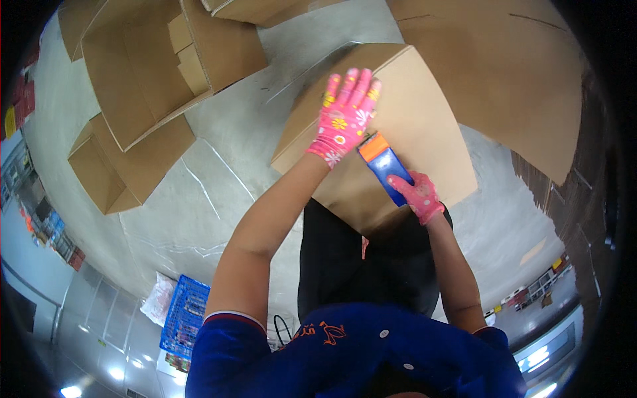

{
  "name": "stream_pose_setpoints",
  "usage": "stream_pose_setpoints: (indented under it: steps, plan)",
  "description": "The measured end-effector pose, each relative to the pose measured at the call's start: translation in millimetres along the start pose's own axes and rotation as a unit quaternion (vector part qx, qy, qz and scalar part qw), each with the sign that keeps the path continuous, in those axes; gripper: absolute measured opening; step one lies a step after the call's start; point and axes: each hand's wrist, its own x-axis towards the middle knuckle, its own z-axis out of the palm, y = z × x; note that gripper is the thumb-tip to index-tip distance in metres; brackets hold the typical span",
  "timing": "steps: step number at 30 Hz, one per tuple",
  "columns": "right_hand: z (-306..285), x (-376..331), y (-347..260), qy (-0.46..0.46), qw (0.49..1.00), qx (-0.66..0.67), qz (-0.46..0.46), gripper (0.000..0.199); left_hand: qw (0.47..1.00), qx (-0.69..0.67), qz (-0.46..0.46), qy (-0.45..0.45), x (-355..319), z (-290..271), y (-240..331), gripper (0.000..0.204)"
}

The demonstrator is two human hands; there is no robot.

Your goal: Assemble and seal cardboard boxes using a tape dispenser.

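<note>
A brown cardboard box [424, 113] stands right in front of me, its flaps closed on top. My left hand [345, 119], in a pink flowered glove, lies on the box near its far left edge with fingers stretched out. In my right hand [421, 194], also in a pink glove, is a blue tape dispenser [387, 169] with an orange front end. The fingers wrap round its near end, and the orange end rests on or just over the box top, close to my left wrist. Whether tape is stuck down there I cannot tell.
Open cardboard boxes [142, 66] stand at the far left, with a smaller box [119, 162] beside them. A large cardboard sheet [511, 73] lies at the far right. Behind my left arm are a blue plastic basket [184, 315] and a pale bag [159, 300] on the grey floor [192, 232].
</note>
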Motion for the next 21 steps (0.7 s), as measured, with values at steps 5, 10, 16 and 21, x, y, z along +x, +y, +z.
stream_pose_setpoints:
  steps: [5, 10, 16, 21]
  plan:
    - [5.5, -4.3, -19.3, 0.07, 0.984, -0.147, -0.074, 0.057, 0.999, -0.049, 0.001, 0.017, 4.0, 5.0, 8.9, 0.058]
    - [2.6, -0.4, -17.9, -0.034, 0.998, -0.014, -0.057, 0.057, 1.0, -0.03, 0.003, 0.002, 4.5, 1.5, 4.1, 0.059]
    - [-15.6, -26.5, 58.3, -0.021, 0.995, -0.07, -0.067, 0.058, 0.998, 0.056, 0.009, -0.024, 6.3, 0.7, 0.7, 0.06]
    - [-42.5, -64.5, 173.1, -0.004, 0.999, -0.032, -0.032, 0.059, 0.995, 0.092, 0.027, -0.004, 4.6, -8.0, -14.0, 0.06]
